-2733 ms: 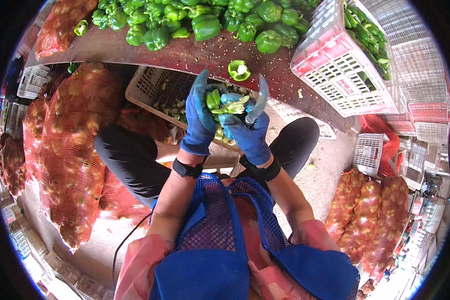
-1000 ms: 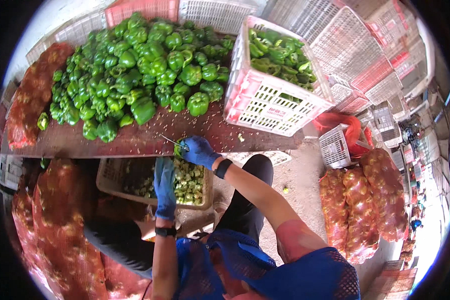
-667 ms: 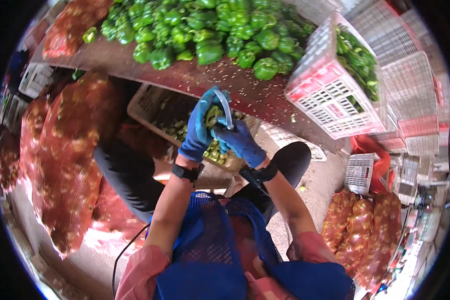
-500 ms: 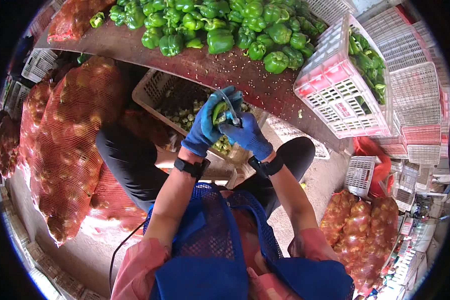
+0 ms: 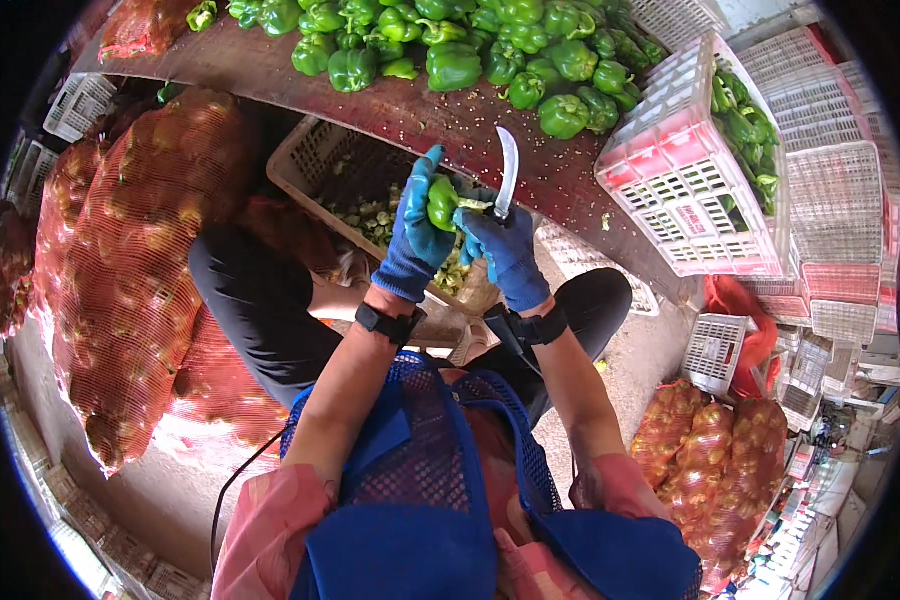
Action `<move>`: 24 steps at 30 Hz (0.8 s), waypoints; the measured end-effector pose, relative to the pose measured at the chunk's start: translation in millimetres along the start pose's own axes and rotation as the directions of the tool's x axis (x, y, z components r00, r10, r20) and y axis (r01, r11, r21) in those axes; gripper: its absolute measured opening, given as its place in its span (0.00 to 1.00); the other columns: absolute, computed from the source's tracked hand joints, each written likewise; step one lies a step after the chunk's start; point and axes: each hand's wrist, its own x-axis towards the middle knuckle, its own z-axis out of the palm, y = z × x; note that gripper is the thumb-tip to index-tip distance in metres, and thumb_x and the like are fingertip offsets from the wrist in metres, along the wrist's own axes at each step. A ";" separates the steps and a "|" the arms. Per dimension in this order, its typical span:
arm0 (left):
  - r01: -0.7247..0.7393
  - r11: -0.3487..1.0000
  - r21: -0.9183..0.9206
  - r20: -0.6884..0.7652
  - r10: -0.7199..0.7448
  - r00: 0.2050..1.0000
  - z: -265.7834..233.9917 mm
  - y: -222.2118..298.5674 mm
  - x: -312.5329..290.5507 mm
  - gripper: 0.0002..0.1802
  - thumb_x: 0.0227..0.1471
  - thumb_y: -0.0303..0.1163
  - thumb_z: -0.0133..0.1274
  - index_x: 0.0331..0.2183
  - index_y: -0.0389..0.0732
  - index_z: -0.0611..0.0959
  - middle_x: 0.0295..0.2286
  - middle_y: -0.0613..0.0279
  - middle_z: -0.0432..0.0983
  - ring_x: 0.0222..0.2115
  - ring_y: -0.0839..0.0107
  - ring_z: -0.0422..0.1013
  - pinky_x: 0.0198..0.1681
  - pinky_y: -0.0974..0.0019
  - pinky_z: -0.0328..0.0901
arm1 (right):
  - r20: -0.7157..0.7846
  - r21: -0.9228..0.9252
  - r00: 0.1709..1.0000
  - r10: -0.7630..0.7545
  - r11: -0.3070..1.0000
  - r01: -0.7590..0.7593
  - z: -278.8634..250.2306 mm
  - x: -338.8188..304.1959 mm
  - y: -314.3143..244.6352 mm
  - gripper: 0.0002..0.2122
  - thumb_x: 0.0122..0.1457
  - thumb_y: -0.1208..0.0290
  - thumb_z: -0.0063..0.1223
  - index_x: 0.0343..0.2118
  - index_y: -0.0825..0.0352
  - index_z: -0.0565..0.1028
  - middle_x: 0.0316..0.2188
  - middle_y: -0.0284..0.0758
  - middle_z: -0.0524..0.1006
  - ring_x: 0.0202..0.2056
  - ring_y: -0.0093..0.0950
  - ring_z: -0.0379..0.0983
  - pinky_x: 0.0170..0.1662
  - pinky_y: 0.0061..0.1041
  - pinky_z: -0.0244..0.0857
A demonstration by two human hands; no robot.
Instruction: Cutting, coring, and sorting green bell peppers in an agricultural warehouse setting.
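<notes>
My left hand (image 5: pixel 414 232), in a blue glove, is closed around a green bell pepper (image 5: pixel 441 204) just past the near edge of the table. Against it, on the right, my gloved right hand (image 5: pixel 507 250) grips a small curved knife (image 5: pixel 510 165), its blade pointing up and away from the pepper. A pale core with its stem (image 5: pixel 476 205) sticks out between the pepper and my right fingers; whether it is still joined to the pepper I cannot tell. The knife's handle is mostly hidden in my right glove.
Many green peppers (image 5: pixel 453 67) are heaped on the dark red table (image 5: pixel 260 75), with seeds scattered around. A tilted white-and-pink crate (image 5: pixel 685 190) of peppers stands at right. Below my hands sits a crate (image 5: pixel 295 170) of scraps. Red net sacks (image 5: pixel 160 250) fill the left.
The knife has come away from the pepper and now points upward. My right hand has shifted slightly right, and a pale core now shows between the hands.
</notes>
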 end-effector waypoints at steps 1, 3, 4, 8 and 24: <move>-0.037 0.998 -0.042 -0.016 0.036 0.999 -2.4 2.2 0.4 0.30 0.54 0.50 0.48 0.53 0.44 0.67 0.33 0.64 0.74 0.35 0.70 0.72 0.41 0.62 0.67 | -0.060 -0.035 0.996 -0.060 0.998 0.058 1.8 -0.6 -0.8 0.09 0.51 0.75 0.58 0.35 0.71 0.75 0.19 0.29 0.74 0.15 0.16 0.66 0.17 0.17 0.62; -0.063 0.965 -0.255 -0.077 0.045 0.996 -14.0 1.9 3.6 0.28 0.53 0.52 0.48 0.50 0.45 0.71 0.34 0.63 0.77 0.35 0.68 0.73 0.43 0.60 0.67 | -0.109 -0.147 0.988 -0.113 0.984 0.096 0.5 -0.9 -0.4 0.11 0.52 0.75 0.58 0.39 0.68 0.74 0.20 0.27 0.73 0.17 0.13 0.65 0.19 0.15 0.61; 0.033 0.941 -0.336 -0.042 -0.050 0.998 -13.9 6.4 2.7 0.28 0.53 0.52 0.48 0.49 0.45 0.72 0.36 0.63 0.77 0.35 0.68 0.73 0.44 0.60 0.67 | -0.155 -0.252 0.971 -0.183 0.958 0.140 -2.4 -1.3 -2.4 0.12 0.52 0.75 0.57 0.41 0.67 0.74 0.20 0.25 0.72 0.18 0.12 0.64 0.20 0.14 0.61; 0.232 0.853 -0.468 0.106 -0.206 0.973 -14.4 10.9 4.6 0.24 0.54 0.52 0.46 0.47 0.48 0.74 0.44 0.60 0.74 0.39 0.65 0.72 0.47 0.57 0.66 | -0.122 -0.411 0.965 -0.232 0.897 0.164 -8.0 -8.4 -8.7 0.13 0.53 0.72 0.57 0.43 0.65 0.75 0.21 0.25 0.72 0.21 0.12 0.65 0.23 0.15 0.61; 0.281 0.880 -0.382 0.125 -0.252 0.960 23.8 4.3 -5.5 0.22 0.57 0.48 0.44 0.49 0.48 0.73 0.32 0.57 0.77 0.38 0.60 0.73 0.41 0.53 0.70 | -0.060 0.255 0.998 0.035 0.967 -0.019 7.9 -14.0 16.7 0.09 0.54 0.72 0.54 0.35 0.71 0.75 0.19 0.33 0.73 0.12 0.18 0.63 0.14 0.21 0.61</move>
